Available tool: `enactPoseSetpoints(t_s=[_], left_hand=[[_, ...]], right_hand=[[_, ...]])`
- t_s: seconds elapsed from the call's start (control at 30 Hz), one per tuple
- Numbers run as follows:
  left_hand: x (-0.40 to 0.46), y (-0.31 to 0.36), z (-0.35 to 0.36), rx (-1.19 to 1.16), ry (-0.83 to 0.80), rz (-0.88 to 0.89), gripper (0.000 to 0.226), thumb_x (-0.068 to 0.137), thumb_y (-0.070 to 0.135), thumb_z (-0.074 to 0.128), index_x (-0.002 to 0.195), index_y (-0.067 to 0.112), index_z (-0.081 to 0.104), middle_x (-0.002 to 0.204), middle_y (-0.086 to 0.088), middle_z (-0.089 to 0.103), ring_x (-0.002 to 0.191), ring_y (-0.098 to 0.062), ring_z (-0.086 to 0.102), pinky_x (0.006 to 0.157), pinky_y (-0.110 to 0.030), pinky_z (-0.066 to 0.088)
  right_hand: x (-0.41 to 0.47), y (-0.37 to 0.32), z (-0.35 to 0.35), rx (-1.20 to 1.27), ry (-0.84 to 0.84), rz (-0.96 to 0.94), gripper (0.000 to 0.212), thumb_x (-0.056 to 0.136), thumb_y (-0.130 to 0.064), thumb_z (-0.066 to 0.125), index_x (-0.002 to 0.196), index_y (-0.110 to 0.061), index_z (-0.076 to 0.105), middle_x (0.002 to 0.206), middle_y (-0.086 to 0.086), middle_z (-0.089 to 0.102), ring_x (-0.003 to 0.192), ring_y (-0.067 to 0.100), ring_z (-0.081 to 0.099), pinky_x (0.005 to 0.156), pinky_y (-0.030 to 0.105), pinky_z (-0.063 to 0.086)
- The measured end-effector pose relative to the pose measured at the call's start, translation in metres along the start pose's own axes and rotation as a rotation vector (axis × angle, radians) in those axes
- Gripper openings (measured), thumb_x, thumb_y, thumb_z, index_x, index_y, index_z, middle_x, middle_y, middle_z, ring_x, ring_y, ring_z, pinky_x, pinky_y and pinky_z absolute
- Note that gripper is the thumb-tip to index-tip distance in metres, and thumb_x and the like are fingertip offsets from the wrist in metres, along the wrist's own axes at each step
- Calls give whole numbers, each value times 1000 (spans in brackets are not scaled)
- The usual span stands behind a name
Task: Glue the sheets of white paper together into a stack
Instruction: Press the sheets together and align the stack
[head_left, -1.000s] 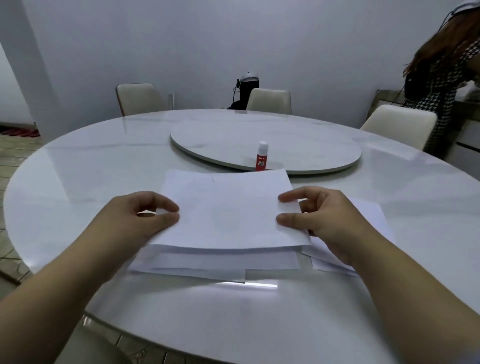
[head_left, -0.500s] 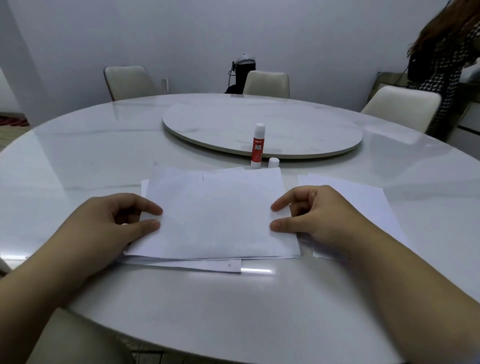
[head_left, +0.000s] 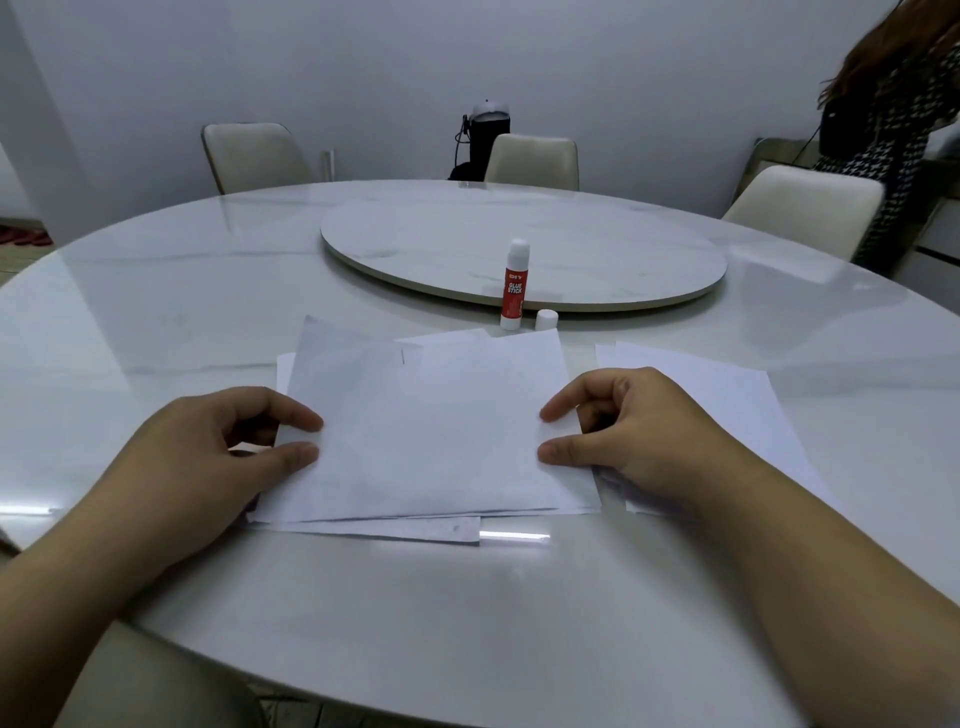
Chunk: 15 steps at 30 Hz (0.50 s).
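A top sheet of white paper (head_left: 431, 431) lies on a loose stack of sheets (head_left: 395, 527) near the table's front edge. My left hand (head_left: 208, 457) pinches the sheet's left edge between thumb and forefinger. My right hand (head_left: 634, 436) pinches its right edge the same way. More white sheets (head_left: 727, 395) lie to the right, partly under my right wrist. A red and white glue stick (head_left: 515, 285) stands upright behind the stack, uncapped, with its white cap (head_left: 546, 318) beside it.
The round white marble table (head_left: 156, 312) carries a raised turntable (head_left: 571, 249) at its centre. Cream chairs (head_left: 530, 161) stand around the far side. A person in a patterned dress (head_left: 893, 130) stands at the far right. A dark device sits behind the middle chair.
The top sheet has come down from a raised, tilted hold onto the stack. Both hands kept their grip on its edges. The view tilted, showing the glue stick's cap and the sheets at right.
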<state>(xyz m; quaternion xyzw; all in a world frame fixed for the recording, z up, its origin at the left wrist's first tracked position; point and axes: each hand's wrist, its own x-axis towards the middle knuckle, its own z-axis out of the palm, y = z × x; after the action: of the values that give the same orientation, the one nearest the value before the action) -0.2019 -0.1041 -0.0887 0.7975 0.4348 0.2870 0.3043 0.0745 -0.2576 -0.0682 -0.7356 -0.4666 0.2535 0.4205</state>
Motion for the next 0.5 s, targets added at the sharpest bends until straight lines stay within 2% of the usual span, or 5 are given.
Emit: enactPoseSetpoints(t_s=[0.2,0.3,0.37,0.43,0.5], left_hand=[[1,0,-1,-24,-22,0,27,71,34,75,94,45,67,75,11,66,42,-13,56,39,-10,38],[0,2,0,-37,-25,4,26,71,32,76,93,44,67,75,5,68,45,-17,60,48,-16,43],[-2,4,0,-22,-17,27,24,71,32,75,90,45,68,78,1,69,43,-14,59,48,-20,45],[-5,10,1,17,2,59,21,71,29,75,84,44,68,82,5,68,44,-7,61,43,-18,45],[-7,17,1,109,3,99,19,72,26,75,76,43,68,87,12,64,54,-5,63,46,-13,43]], right_hand=[[-1,-1,-1,-33,-5,3,24,61,-17,88,77,-22,72,48,-12,42,42,8,40,44,15,37],[-2,-2,-1,-52,7,-4,24,60,-18,89,77,-23,72,48,-12,42,43,7,40,44,14,36],[-3,-2,0,-69,20,-8,24,59,-18,89,76,-23,72,47,-12,43,43,7,41,45,13,36],[-4,-2,1,-84,32,-12,25,59,-19,89,76,-24,72,48,-12,44,44,7,41,46,15,37],[-6,-3,3,-110,52,-15,27,58,-20,89,76,-25,70,53,-12,47,47,6,44,49,17,40]])
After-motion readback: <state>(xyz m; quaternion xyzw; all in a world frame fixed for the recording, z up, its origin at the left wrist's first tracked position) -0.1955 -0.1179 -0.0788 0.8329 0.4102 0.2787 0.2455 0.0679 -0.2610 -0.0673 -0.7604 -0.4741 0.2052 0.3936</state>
